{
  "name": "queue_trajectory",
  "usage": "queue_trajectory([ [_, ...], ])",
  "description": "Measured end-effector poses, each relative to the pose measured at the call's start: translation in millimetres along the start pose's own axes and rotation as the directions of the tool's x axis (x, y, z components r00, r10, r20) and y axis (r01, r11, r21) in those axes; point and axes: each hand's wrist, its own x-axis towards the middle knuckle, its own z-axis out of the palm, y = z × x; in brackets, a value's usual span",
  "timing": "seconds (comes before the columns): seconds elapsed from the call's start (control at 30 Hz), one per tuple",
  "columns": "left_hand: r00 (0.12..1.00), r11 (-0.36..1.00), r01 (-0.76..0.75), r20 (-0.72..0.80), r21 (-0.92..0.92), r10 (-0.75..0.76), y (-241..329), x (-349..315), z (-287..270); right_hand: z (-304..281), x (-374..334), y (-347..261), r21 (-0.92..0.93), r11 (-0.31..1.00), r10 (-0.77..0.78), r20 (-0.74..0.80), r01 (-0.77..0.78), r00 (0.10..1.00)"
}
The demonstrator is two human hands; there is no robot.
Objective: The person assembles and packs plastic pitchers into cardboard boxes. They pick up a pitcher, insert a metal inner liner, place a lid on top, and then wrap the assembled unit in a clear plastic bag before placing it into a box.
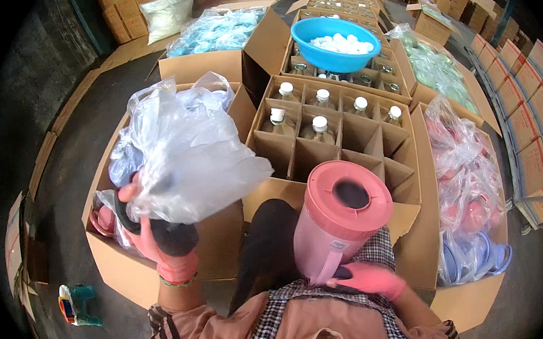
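the left hand (155, 241), gloved pink and black, has its fingers pinched on a crumpled clear plastic bag (183, 154) billowing above them, while the right hand (370, 278) has its fingers wrapped at the handle of a pink jug (341, 225) rising just above them, before a divided carton (340, 141) of capped bottles.

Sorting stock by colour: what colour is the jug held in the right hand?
The jug is pink, shown clearly in the head view.
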Motion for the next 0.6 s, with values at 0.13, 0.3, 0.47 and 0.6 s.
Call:
queue_trajectory([
  [0.13,0.809,0.899,-0.287,0.419,-0.332,0.413,19,-27,50,-47,-37,-63,0.693,0.618,-0.294,-0.233,0.37,0.927],
  [0.3,-0.137,0.666,-0.55,0.841,-0.504,0.523,21,-69,93,-58,10,-93,0.539,0.72,-0.048,-0.591,0.438,0.806],
  [0.47,0.111,0.962,-0.108,0.959,-0.251,0.262,-5,-61,58,-62,2,-87,0.326,0.665,-0.153,-0.821,0.672,0.55],
  [0.6,0.737,0.749,0.612,0.527,-0.254,-0.423,-21,-28,78,-53,-2,-60,-0.084,0.833,-0.439,-0.7,0.546,0.562],
])
